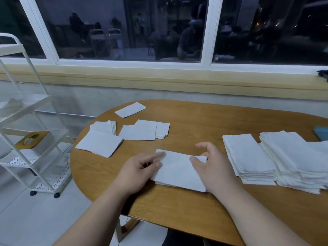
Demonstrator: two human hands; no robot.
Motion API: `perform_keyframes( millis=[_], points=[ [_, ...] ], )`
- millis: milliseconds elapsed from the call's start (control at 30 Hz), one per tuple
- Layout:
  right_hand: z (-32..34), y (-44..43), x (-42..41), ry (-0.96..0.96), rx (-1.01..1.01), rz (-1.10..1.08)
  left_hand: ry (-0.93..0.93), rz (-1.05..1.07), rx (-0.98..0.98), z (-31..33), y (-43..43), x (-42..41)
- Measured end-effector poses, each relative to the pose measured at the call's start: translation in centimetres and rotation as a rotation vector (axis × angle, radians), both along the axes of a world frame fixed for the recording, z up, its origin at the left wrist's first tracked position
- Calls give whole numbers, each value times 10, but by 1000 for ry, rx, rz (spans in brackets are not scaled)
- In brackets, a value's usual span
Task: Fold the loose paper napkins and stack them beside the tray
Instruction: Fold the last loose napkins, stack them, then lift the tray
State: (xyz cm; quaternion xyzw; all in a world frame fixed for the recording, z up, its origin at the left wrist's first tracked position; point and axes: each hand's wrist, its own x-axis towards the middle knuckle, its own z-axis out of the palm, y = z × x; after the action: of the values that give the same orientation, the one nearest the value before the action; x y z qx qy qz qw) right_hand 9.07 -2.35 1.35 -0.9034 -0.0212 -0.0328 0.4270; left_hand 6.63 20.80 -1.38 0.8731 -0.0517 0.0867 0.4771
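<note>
The scene is seen from a single wide-angle camera worn on the head, set above the near edge of the desk [195,125]. It is aimed forward and down, toward the window [134,27] on the far side. The left hand [136,169] and right hand [213,167] are caught close, low in the view.

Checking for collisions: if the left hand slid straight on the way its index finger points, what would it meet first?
After the napkin under it, probably the right hand, at its raised fingers; depth is unclear.
</note>
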Motion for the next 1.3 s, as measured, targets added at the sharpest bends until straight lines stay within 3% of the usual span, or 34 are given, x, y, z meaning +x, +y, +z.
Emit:
perform_keyframes(
  millis=[600, 900, 1133, 1300],
  points=[
    [-26, -7, 11, -110, -362, 39, -90, -77, 408, -11, -4, 13],
    [-14, 1, 12, -222, -378, 110, -40, 34, 254, -8, -6, 11],
    [6, 51, 51, -201, -335, 281, -37, 408, 145, -6, -1, 18],
    [3, 99, 96, -174, -467, 422, -49, 502, 77, -6, 3, 19]
  ],
)
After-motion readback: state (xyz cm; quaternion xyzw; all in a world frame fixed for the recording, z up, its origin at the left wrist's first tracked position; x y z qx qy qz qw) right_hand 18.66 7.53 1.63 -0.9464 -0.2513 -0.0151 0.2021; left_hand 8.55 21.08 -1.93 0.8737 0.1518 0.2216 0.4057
